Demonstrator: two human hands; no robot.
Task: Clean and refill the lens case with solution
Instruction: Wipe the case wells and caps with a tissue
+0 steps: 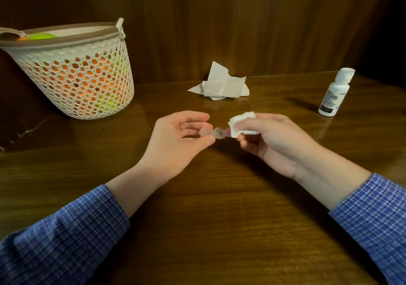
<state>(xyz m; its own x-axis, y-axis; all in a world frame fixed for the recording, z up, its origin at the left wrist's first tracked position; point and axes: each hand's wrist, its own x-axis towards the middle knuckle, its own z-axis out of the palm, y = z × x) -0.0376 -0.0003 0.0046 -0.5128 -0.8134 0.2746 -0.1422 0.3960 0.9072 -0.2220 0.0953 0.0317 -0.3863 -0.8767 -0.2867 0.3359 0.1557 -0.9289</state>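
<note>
A small clear lens case (pixel 214 132) with a pinkish-purple right end hangs above the wooden table (pixel 219 218). My left hand (pixel 180 144) pinches its left end between thumb and fingers. My right hand (pixel 272 139) grips a folded white tissue (pixel 240 123) pressed against the case's right end, which the tissue partly hides. A white solution bottle (pixel 335 92) with its cap on stands at the right of the table, away from both hands.
A crumpled white tissue (pixel 222 83) lies at the back of the table against the wood-panelled wall. A white perforated basket (pixel 74 71) with orange and green contents stands at the back left. Blue checked sleeves cover both forearms.
</note>
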